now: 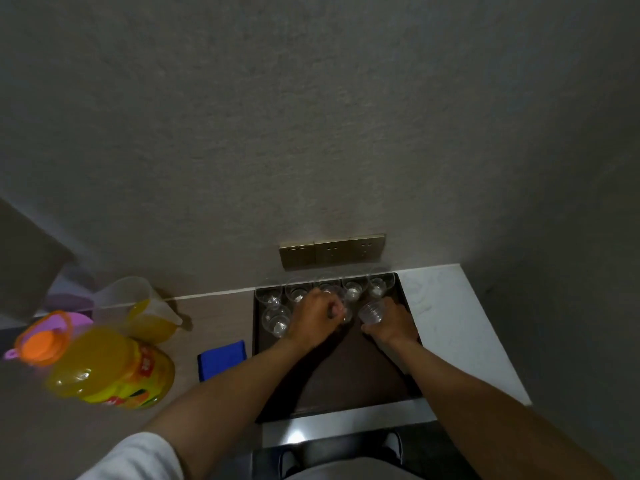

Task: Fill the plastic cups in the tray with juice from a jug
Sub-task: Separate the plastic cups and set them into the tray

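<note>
A dark tray (pixel 349 379) lies on the counter against the wall. Several clear plastic cups stand along its far edge (pixel 352 290), and one more cup (pixel 276 320) stands in a second row at the left. My left hand (pixel 313 315) pinches a clear cup (pixel 343 311) over the second row. My right hand (pixel 393 322) grips a short stack of clear cups (pixel 371 311), tilted on its side. A clear jug (pixel 145 310) partly filled with orange juice stands left of the tray.
A big juice bottle (pixel 110 368) with an orange cap sits at the left front. A blue cloth (pixel 221 359) lies beside the tray's left edge. Brass wall sockets (pixel 332 251) sit just above the cups. The white counter (pixel 457 327) ends at the right.
</note>
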Tool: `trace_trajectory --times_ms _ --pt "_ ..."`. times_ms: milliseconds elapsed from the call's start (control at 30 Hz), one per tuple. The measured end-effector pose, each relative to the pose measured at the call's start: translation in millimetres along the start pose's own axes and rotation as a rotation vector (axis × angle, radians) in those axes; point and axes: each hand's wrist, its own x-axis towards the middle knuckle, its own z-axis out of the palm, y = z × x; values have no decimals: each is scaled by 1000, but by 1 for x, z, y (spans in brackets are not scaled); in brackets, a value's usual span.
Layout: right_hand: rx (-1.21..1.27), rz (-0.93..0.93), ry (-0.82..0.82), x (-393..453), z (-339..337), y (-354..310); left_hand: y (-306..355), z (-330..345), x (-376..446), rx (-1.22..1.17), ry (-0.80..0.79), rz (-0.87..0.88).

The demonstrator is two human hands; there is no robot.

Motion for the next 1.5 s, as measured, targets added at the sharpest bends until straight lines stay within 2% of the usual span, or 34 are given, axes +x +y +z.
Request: trace_trajectory --times_ms 200,333,700,867,1167,1400,1500 --pt "60 -42 -7 -1 1 -6 -1 7 1 270 -82 165" --pt "92 -68 -8 -1 2 -7 -7 16 4 375 -161 167" --pt "89 -61 -3 7 7 -6 -9 23 5 474 -177 160" --pt "91 -64 -3 11 10 -4 -6 20 8 486 -148 172" --pt "87 -59 -24 15 11 -2 -19 25 12 505 -221 163" --pt "104 -64 -31 17 9 -5 -3 17 12 266 -33 204" --pt "103 -74 -34 13 5 -9 7 14 18 169 -36 265"
